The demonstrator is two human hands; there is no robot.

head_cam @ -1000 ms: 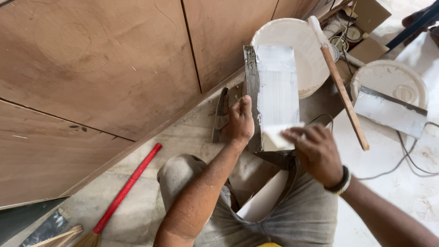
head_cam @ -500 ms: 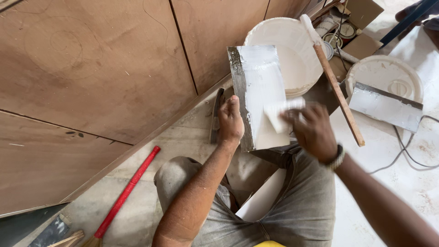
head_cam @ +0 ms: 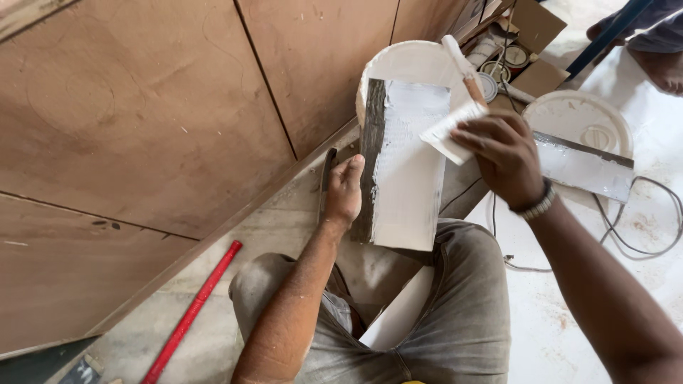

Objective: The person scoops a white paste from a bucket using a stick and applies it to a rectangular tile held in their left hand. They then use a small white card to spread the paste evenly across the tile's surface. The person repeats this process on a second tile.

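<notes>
An open brown cardboard box (head_cam: 535,28) sits beyond the white bucket (head_cam: 405,64). In front of the bucket, the left hand (head_cam: 343,190) grips the putty-coated board (head_cam: 405,171) by its dark edge; the right hand (head_cam: 504,153) clasps a small white scraper (head_cam: 449,131) against the board's far corner. Bare floor (head_cam: 235,235) lies left of the board.

Interior finishing work under way at a building site.
Bare plywood panels (head_cam: 142,107) line the wall above a dusty, putty-spattered concrete floor (head_cam: 569,313), where a white putty bucket (head_cam: 405,60), its lid (head_cam: 580,121), a red level (head_cam: 192,313) and loose cables (head_cam: 640,242) lie scattered.
</notes>
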